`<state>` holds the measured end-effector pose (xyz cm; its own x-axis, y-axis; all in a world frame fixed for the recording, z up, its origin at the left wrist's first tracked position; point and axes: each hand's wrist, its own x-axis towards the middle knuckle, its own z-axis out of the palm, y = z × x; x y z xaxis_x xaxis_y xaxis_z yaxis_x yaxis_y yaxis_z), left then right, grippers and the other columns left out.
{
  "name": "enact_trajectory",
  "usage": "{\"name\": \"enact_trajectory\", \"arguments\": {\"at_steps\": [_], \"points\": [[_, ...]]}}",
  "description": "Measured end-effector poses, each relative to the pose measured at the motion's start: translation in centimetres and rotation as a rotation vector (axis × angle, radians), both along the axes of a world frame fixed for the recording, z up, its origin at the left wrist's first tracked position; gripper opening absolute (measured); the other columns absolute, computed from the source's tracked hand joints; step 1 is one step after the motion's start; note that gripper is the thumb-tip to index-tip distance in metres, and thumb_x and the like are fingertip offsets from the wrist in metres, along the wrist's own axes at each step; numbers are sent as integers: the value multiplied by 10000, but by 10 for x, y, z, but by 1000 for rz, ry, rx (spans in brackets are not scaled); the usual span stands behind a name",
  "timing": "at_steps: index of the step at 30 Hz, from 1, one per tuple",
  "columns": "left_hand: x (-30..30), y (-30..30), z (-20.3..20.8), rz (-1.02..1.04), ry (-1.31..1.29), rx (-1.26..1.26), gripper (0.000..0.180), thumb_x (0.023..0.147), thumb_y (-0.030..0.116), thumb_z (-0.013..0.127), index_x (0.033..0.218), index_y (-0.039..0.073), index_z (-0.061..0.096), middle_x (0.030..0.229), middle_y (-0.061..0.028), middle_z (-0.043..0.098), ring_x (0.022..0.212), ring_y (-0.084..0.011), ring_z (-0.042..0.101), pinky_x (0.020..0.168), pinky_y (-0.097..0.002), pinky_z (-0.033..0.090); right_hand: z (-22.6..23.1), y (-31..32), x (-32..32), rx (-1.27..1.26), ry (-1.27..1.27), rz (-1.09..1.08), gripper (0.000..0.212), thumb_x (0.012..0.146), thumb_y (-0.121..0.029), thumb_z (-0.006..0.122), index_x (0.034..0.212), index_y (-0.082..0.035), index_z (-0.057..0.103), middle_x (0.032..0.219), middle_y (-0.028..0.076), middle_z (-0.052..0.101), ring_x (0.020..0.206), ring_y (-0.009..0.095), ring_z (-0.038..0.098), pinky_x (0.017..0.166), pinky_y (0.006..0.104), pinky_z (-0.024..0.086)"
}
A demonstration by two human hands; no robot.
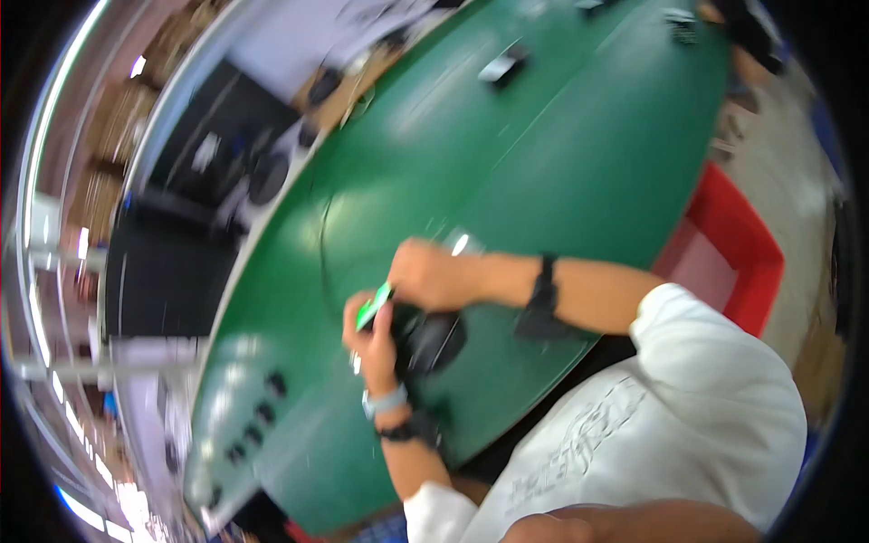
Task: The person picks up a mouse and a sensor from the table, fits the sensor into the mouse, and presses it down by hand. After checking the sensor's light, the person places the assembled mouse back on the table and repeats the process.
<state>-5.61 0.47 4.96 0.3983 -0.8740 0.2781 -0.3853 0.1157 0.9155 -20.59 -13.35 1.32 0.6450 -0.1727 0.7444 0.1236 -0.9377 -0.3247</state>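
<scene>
My left hand (371, 335) is closed around a small flat device (373, 308) with a bright green face and a dark edge, held between thumb and fingers. My right hand (433, 274) is curled up against the device's upper right end. Its fingertips are turned away, so what they pinch is hidden. Below both hands a dark rounded thing (434, 342) lies on the green table (380, 480); blur hides its kind. Just beyond my right wrist sits a small clear, shiny thing (463, 242). Each of my forearms wears a black band.
Several small black pieces (264, 414) lie in a row at the left. Farther along the table is a black-and-white box-like object (503, 67). A red bin (738, 253) stands at the right edge. Black equipment (167, 267) is beyond the left edge; another person (747, 41) is at the far right.
</scene>
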Motion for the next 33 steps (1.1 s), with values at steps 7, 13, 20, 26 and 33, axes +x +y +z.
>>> {"name": "enact_trajectory", "arguments": {"at_steps": [7,13,20,26,33], "points": [[15,8,-11,44,14,-67,195,883,39,740,1026,15,610,960,-35,622,878,-120,569,798,-254,468,6,7,12,190,87,61,212,898,-139,711,1044,5,654,1008,141,660,1025,349,604,1012,455,454],[21,17,-16,-2,138,-26,153,932,64,699,1066,23,637,1048,-40,635,871,-89,565,762,-234,471,3,15,12,140,66,60,191,926,-149,668,1031,9,646,1000,149,654,1012,351,606,1003,452,454],[13,13,-2,-89,182,-76,591,780,10,703,1334,48,500,1304,-80,542,1166,-213,560,1024,-333,454,-1,5,5,-223,102,-18,176,936,-231,578,875,-86,657,935,92,612,820,274,621,722,424,483],[13,17,15,-121,-410,-87,629,644,-105,663,1240,56,537,1231,-148,504,1157,-315,536,993,-410,464,9,17,6,396,156,60,275,995,-301,541,877,-63,609,712,172,633,681,404,625,643,520,479],[22,16,37,-85,-830,-124,535,659,-108,749,1150,89,670,1154,-161,573,1008,-337,621,848,-413,535,20,11,-9,515,241,159,325,984,-380,553,936,-87,684,738,191,674,709,429,637,670,525,496]]}}
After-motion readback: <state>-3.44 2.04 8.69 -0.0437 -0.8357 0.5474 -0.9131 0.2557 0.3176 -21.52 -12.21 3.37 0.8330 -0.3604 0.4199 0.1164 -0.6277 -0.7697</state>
